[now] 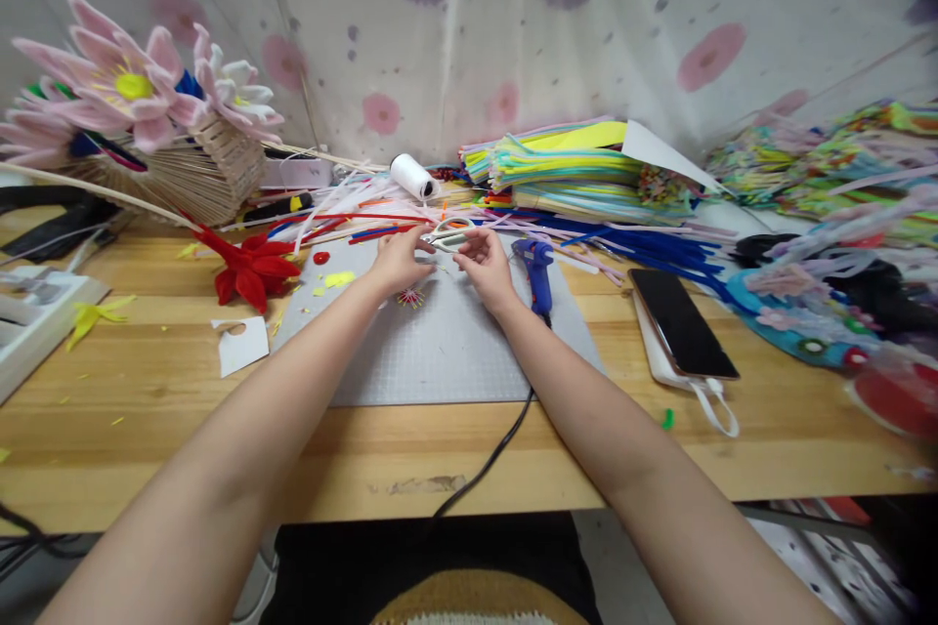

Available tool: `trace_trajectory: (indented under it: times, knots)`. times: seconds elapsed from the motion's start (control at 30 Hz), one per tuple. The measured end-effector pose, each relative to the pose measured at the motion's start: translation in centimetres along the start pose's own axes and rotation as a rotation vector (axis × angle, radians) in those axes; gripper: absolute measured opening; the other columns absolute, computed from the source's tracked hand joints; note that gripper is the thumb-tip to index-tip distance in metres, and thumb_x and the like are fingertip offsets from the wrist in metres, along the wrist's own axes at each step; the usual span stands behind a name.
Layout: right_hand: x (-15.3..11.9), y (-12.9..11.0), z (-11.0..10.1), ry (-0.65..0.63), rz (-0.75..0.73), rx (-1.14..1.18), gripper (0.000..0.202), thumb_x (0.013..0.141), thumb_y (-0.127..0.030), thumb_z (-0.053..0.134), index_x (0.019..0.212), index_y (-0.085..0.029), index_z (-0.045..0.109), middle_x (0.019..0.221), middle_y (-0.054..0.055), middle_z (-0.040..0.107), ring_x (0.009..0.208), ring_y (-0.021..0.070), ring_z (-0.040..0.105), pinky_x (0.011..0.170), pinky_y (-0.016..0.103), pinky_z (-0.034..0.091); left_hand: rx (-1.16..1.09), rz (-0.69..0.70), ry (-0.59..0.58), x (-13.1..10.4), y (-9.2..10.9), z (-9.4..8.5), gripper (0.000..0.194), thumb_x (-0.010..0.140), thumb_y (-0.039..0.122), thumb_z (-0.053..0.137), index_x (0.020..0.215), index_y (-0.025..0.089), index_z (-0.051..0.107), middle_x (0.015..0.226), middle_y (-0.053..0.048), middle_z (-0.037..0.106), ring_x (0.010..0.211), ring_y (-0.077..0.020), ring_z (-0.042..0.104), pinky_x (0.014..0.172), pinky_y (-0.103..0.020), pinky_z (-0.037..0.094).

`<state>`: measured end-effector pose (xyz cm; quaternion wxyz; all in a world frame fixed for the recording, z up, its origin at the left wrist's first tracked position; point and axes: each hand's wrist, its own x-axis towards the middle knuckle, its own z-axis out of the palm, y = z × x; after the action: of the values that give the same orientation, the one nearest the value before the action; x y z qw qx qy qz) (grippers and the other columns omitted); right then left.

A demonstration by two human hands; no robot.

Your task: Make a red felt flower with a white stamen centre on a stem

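Scissors with pale handles (452,232) lie between my two hands at the far part of the grey cutting mat (440,352). My left hand (401,259) has its fingers at the blade end of the scissors. At the handle end is my right hand (484,261), thumb and fingers near the loops; whether it grips them is too small to tell. A small bundle of pink and yellow strands (411,297) lies just below my left hand. Right of my right hand, a blue glue gun (536,273) rests on the mat. Yellow scraps (338,279) and a red piece (320,258) lie left.
A red fuzzy flower (253,269) and cut white card (242,346) are at the left. Behind are a thread spool (411,177) and pipe-cleaner bundles (578,166). A phone (683,322) lies right. The glue gun's black cord (488,469) crosses the table's front edge.
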<state>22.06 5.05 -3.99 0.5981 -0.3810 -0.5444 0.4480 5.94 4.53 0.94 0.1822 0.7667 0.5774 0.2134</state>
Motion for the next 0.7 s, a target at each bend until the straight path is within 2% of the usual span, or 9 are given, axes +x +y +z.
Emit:
trace_trajectory:
  times: [0.1, 0.27, 0.37, 0.47, 0.53, 0.7]
  knots:
    - [-0.1, -0.2, 0.2, -0.001, 0.003, 0.032, 0.041, 0.060, -0.025, 0.071, 0.092, -0.025, 0.046, 0.075, -0.005, 0.053, 0.067, 0.0100, 0.053, 0.062, 0.025, 0.047, -0.042, 0.023, 0.002, 0.1, 1.0, 1.0, 0.074, 0.066, 0.022, 0.072, 0.133, 0.019, 0.041, 0.104, -0.004, 0.072, 0.120, -0.0240, 0.053, 0.104, -0.042, 0.026]
    - [-0.1, -0.6, -0.2, 0.015, 0.023, 0.094, 0.041, 0.058, -0.022, 0.070, 0.092, -0.024, 0.046, 0.075, -0.005, 0.053, 0.066, 0.0095, 0.053, 0.061, 0.024, 0.047, -0.019, -0.061, 0.076, 0.9, 1.5, 1.7, 0.057, 0.068, 0.016, 0.068, 0.122, 0.018, 0.051, 0.083, -0.002, 0.074, 0.099, -0.0231, 0.064, 0.100, -0.039, 0.032]
    - [0.0, -0.6, -0.4, 0.054, 0.040, 0.111, 0.041, 0.058, -0.021, 0.068, 0.092, -0.024, 0.045, 0.075, -0.006, 0.053, 0.066, 0.0089, 0.052, 0.059, 0.023, 0.046, -0.005, -0.209, 0.185, 1.5, 0.3, 0.9, 0.048, 0.067, 0.018, 0.070, 0.113, 0.019, 0.056, 0.084, -0.005, 0.074, 0.096, -0.0248, 0.064, 0.095, -0.040, 0.035]
    - [0.1, -0.4, -0.5, 0.061, 0.050, 0.102, 0.040, 0.059, -0.020, 0.067, 0.092, -0.024, 0.045, 0.075, -0.006, 0.053, 0.066, 0.0087, 0.052, 0.059, 0.022, 0.045, -0.051, -0.409, 0.255, 1.8, -1.0, 0.0, 0.049, 0.065, 0.025, 0.074, 0.110, 0.019, 0.055, 0.088, -0.007, 0.073, 0.095, -0.0262, 0.065, 0.088, -0.040, 0.039]
    - [0.0, -0.3, -0.4, 0.047, 0.052, 0.090, 0.040, 0.059, -0.020, 0.067, 0.092, -0.025, 0.044, 0.075, -0.006, 0.052, 0.067, 0.0087, 0.052, 0.059, 0.022, 0.045, -0.075, -0.437, 0.237, 1.8, -1.6, -0.4, 0.055, 0.063, 0.027, 0.076, 0.112, 0.019, 0.054, 0.089, -0.007, 0.074, 0.097, -0.0269, 0.065, 0.089, -0.041, 0.039]
    - [-0.1, -0.3, -0.2, 0.027, 0.044, 0.095, 0.040, 0.060, -0.021, 0.067, 0.092, -0.025, 0.044, 0.076, -0.005, 0.052, 0.067, 0.0087, 0.052, 0.059, 0.022, 0.045, -0.067, -0.358, 0.102, 1.5, -1.9, -0.8, 0.064, 0.060, 0.027, 0.077, 0.120, 0.019, 0.053, 0.092, -0.006, 0.074, 0.102, -0.0282, 0.063, 0.095, -0.044, 0.035]
